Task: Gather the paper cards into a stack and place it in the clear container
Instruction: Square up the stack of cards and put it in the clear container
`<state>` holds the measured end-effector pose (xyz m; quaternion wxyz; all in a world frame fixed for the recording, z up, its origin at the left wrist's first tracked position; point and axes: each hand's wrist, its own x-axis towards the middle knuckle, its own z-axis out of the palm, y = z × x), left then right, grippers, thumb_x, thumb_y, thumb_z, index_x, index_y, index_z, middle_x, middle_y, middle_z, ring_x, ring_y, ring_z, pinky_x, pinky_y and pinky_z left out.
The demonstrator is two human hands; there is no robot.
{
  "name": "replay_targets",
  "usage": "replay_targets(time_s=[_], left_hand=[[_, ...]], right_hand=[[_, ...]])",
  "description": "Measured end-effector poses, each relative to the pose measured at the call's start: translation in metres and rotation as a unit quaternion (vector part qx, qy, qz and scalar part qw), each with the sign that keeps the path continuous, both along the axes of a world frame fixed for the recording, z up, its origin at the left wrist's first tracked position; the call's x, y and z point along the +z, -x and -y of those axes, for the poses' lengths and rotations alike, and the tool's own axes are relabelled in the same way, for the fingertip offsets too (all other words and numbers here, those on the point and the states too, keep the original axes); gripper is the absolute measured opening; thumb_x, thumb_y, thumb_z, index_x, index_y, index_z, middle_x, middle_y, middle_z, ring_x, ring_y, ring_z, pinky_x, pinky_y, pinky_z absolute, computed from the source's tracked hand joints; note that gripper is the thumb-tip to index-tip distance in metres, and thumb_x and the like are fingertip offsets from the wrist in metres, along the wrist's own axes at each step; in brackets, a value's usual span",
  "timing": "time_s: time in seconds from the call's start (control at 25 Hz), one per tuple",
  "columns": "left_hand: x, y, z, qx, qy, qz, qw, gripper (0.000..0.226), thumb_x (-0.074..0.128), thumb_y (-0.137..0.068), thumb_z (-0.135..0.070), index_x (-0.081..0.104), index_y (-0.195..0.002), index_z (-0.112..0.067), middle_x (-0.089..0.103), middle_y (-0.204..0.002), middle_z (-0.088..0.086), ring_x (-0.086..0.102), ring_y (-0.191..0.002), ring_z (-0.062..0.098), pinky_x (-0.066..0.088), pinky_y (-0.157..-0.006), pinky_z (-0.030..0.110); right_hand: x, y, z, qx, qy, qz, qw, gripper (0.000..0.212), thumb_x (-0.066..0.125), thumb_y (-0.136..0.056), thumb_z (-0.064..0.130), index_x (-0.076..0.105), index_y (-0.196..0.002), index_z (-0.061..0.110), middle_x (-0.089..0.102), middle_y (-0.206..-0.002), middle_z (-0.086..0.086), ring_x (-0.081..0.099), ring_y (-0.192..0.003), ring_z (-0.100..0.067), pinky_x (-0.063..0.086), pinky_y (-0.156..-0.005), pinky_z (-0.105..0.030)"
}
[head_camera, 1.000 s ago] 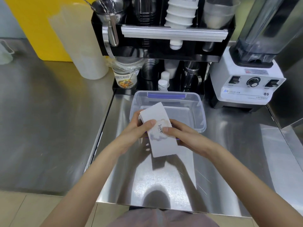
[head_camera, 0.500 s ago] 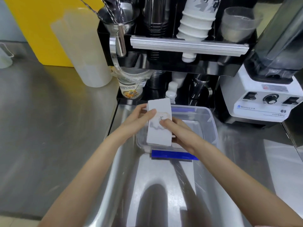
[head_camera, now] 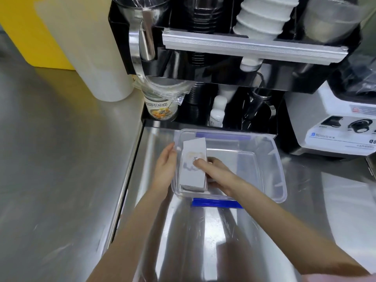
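A stack of white paper cards [head_camera: 192,165] with a faint print lies inside the clear container [head_camera: 270,159], against its left wall. The container is a clear plastic box with blue clips at its near and far edges, standing on the steel counter. My right hand [head_camera: 215,171] reaches into the box, thumb on top of the stack and fingers at its right edge. My left hand [head_camera: 165,167] rests against the outside of the box's left wall, fingers straight, holding nothing.
A black rack [head_camera: 223,78] with cups and bottles stands just behind the box. A white blender base [head_camera: 333,127] is at the right, a translucent jug [head_camera: 97,58] at the back left. A seam [head_camera: 130,176] divides the steel counter left of the box.
The stack went from above the counter in front of the box down into the box's left side. My left hand let go of it and moved outside the wall.
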<state>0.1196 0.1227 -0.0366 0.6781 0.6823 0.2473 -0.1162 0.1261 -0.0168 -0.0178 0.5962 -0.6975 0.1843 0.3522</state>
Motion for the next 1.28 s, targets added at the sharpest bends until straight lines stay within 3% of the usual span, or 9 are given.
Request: replay_targets(time_s=[0.2, 0.28, 0.44, 0.56, 0.68, 0.76, 0.88, 1.08, 1.28], left_hand=[[0.002, 0.003, 0.008, 0.023, -0.026, 0.020, 0.999, 0.039, 0.036, -0.095, -0.030, 0.046, -0.131, -0.020, 0.059, -0.128, 0.008, 0.058, -0.114, 0.025, 0.045, -0.101, 0.046], [0.001, 0.002, 0.009, 0.024, -0.028, 0.029, 0.999, 0.038, 0.036, -0.095, -0.029, 0.047, -0.130, -0.020, 0.060, -0.127, 0.010, 0.059, -0.113, 0.027, 0.046, -0.099, 0.047], [-0.001, 0.002, 0.008, 0.016, -0.032, 0.030, 0.999, 0.040, 0.035, -0.096, -0.029, 0.045, -0.132, -0.019, 0.058, -0.130, 0.009, 0.058, -0.115, 0.025, 0.046, -0.100, 0.044], [-0.001, 0.003, 0.007, 0.003, -0.039, 0.034, 0.999, 0.041, 0.034, -0.096, -0.031, 0.044, -0.133, -0.019, 0.057, -0.131, 0.006, 0.056, -0.117, 0.021, 0.045, -0.099, 0.035], [-0.002, 0.002, 0.006, 0.003, -0.037, 0.034, 0.999, 0.041, 0.033, -0.096, -0.032, 0.043, -0.134, -0.020, 0.056, -0.132, 0.004, 0.054, -0.119, 0.019, 0.043, -0.099, 0.033], [-0.001, 0.003, 0.007, 0.003, -0.037, 0.034, 0.999, 0.042, 0.033, -0.095, -0.032, 0.043, -0.134, -0.020, 0.057, -0.132, 0.005, 0.055, -0.119, 0.020, 0.045, -0.099, 0.034], [-0.001, 0.003, 0.006, 0.006, -0.026, 0.036, 0.999, 0.040, 0.033, -0.096, -0.032, 0.043, -0.133, -0.021, 0.060, -0.127, 0.006, 0.060, -0.113, 0.021, 0.048, -0.090, 0.030], [-0.003, 0.003, 0.006, 0.004, -0.031, 0.042, 0.999, 0.041, 0.031, -0.096, -0.032, 0.043, -0.134, -0.020, 0.058, -0.130, 0.008, 0.057, -0.115, 0.022, 0.047, -0.089, 0.031], [0.001, 0.000, 0.002, -0.026, -0.065, 0.057, 0.996, 0.042, 0.032, -0.096, -0.029, 0.040, -0.136, -0.017, 0.055, -0.135, 0.008, 0.053, -0.120, 0.022, 0.040, -0.088, 0.025]], right_hand=[[-0.004, -0.002, -0.006, 0.032, -0.013, -0.022, 0.999, 0.027, 0.049, -0.088, 0.025, 0.048, -0.109, 0.008, 0.054, -0.070, 0.001, 0.054, -0.042, 0.000, 0.041, -0.037, -0.012], [0.000, -0.005, -0.007, 0.037, -0.021, -0.031, 0.999, 0.021, 0.046, -0.089, 0.023, 0.049, -0.105, 0.010, 0.055, -0.071, 0.001, 0.055, -0.044, 0.002, 0.040, -0.037, -0.008], [0.005, -0.007, -0.008, 0.097, 0.056, -0.030, 0.993, 0.053, 0.055, -0.076, 0.044, 0.052, -0.116, 0.010, 0.056, -0.113, -0.003, 0.058, -0.084, -0.012, 0.049, -0.067, -0.013], [0.013, -0.008, 0.002, 0.099, 0.017, -0.067, 0.993, 0.031, 0.046, -0.089, 0.045, 0.054, -0.095, 0.016, 0.055, -0.088, -0.001, 0.052, -0.077, -0.012, 0.043, -0.085, -0.019], [0.014, -0.012, 0.009, 0.037, -0.001, -0.079, 0.996, 0.038, 0.036, -0.090, 0.053, 0.048, -0.103, 0.019, 0.046, -0.106, -0.003, 0.045, -0.104, -0.020, 0.027, -0.114, -0.041], [0.013, -0.010, -0.002, 0.004, -0.038, -0.086, 0.996, 0.040, 0.034, -0.091, 0.053, 0.054, -0.100, 0.020, 0.053, -0.102, -0.001, 0.051, -0.098, -0.017, 0.037, -0.107, -0.038], [0.011, -0.008, -0.023, -0.011, -0.066, -0.084, 0.994, 0.034, 0.034, -0.094, 0.047, 0.056, -0.096, 0.021, 0.061, -0.083, 0.002, 0.058, -0.074, -0.012, 0.048, -0.067, -0.025], [0.011, -0.012, -0.018, -0.059, -0.070, -0.087, 0.992, 0.040, 0.030, -0.092, 0.052, 0.056, -0.084, 0.023, 0.061, -0.082, 0.000, 0.056, -0.072, -0.012, 0.042, -0.058, -0.025], [0.012, -0.006, -0.017, -0.016, -0.058, -0.052, 0.997, 0.039, 0.027, -0.093, 0.053, 0.054, -0.101, 0.026, 0.059, -0.108, 0.001, 0.055, -0.095, -0.014, 0.038, -0.102, -0.035]])
